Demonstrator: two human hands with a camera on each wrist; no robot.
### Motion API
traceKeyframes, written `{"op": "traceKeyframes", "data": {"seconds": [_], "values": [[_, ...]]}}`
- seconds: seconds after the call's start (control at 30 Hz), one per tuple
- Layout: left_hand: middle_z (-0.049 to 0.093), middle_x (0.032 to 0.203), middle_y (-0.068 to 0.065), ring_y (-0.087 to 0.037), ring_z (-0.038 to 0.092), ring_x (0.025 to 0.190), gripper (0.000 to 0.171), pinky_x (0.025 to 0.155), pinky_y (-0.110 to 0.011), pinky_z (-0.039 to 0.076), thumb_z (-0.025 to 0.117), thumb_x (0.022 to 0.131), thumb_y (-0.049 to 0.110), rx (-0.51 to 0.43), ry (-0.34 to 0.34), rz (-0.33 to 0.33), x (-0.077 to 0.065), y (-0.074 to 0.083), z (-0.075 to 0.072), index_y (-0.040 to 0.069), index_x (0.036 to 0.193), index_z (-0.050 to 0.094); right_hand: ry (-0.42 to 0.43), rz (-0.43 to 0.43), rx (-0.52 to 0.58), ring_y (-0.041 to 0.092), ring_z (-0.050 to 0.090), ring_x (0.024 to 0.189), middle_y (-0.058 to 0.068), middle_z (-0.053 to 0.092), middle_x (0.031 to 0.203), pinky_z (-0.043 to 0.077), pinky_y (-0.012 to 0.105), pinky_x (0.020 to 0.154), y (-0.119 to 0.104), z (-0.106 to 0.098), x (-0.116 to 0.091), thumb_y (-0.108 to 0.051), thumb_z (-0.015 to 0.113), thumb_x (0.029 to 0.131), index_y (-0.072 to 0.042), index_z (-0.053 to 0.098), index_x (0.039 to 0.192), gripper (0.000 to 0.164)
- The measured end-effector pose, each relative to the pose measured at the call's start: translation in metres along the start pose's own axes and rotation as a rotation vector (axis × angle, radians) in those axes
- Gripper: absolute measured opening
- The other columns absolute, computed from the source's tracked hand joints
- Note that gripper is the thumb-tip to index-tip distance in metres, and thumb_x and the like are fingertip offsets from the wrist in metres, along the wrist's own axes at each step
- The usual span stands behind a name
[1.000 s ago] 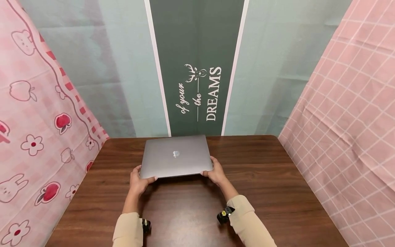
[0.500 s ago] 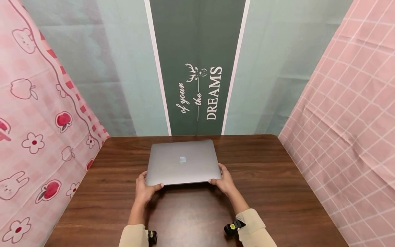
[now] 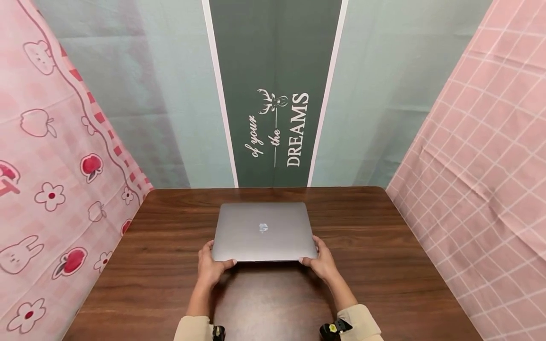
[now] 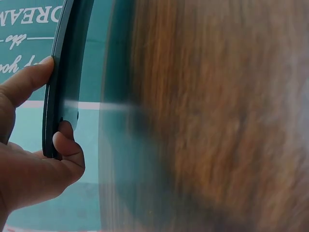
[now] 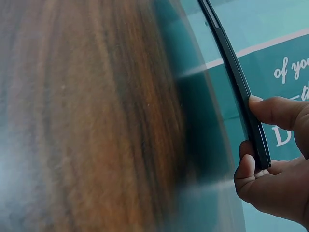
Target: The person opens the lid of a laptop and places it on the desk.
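A closed grey laptop (image 3: 264,244) with an apple logo on its lid is held above the wooden table. My left hand (image 3: 209,270) grips its near left corner, the thumb along the front edge. At the near right corner my right hand (image 3: 323,263) grips it the same way. Seen from the left wrist, the laptop's thin dark edge (image 4: 54,96) sits between the thumb and fingers curled beneath. In the right wrist view the laptop (image 5: 241,96) is likewise pinched between thumb and curled fingers, with a gap between it and the table.
The brown wooden table (image 3: 384,265) spreads on both sides of the laptop. A green curtain (image 3: 273,61) with printed words hangs behind the far edge. Pink patterned cloths, one at left (image 3: 51,156) and one at right (image 3: 477,180), flank the table.
Both hands have brought the laptop nearer to me and to the right. It was turned at an angle before; its edges now run level with the table's far edge.
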State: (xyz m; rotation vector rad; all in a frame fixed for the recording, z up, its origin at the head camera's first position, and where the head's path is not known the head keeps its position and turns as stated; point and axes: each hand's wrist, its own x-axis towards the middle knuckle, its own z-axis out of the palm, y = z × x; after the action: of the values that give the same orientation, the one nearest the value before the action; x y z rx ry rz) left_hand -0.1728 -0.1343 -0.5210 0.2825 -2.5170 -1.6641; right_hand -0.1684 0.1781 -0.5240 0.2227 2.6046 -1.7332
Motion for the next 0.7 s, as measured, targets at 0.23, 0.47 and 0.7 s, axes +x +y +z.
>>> {"op": "traceKeyframes", "data": {"seconds": [0.23,0.47,0.7], "values": [[0.038,0.119,-0.027,-0.042,0.042,0.108,0.09,0.092,-0.048,0.033,0.085,0.059,0.005,0.0,-0.015,-0.024,-0.007,-0.002,0.015,-0.006,0.133,0.035,0.005,0.017,0.013,0.038,0.051,0.103,0.033,0.047,0.12,0.043,0.044,0.084,0.012,-0.01,-0.009,0.002,0.076,0.067,0.01,0.028,0.138,0.086],[0.037,0.121,-0.028,-0.043,0.042,0.109,0.091,0.093,-0.05,0.033,0.086,0.058,0.005,-0.011,-0.026,-0.016,-0.008,-0.003,0.026,-0.008,0.132,0.036,0.019,0.029,0.008,0.037,0.05,0.103,0.033,0.047,0.121,0.041,0.043,0.085,0.02,-0.016,-0.009,0.002,0.075,0.068,0.011,0.029,0.138,0.084],[0.037,0.122,-0.03,-0.045,0.041,0.11,0.091,0.092,-0.052,0.034,0.086,0.059,0.005,0.025,-0.03,-0.037,-0.008,-0.005,0.03,-0.01,0.133,0.035,0.003,0.032,-0.043,0.04,0.048,0.107,0.034,0.046,0.121,0.04,0.045,0.086,0.026,-0.019,-0.004,0.001,0.075,0.069,0.012,0.029,0.137,0.084]]}}
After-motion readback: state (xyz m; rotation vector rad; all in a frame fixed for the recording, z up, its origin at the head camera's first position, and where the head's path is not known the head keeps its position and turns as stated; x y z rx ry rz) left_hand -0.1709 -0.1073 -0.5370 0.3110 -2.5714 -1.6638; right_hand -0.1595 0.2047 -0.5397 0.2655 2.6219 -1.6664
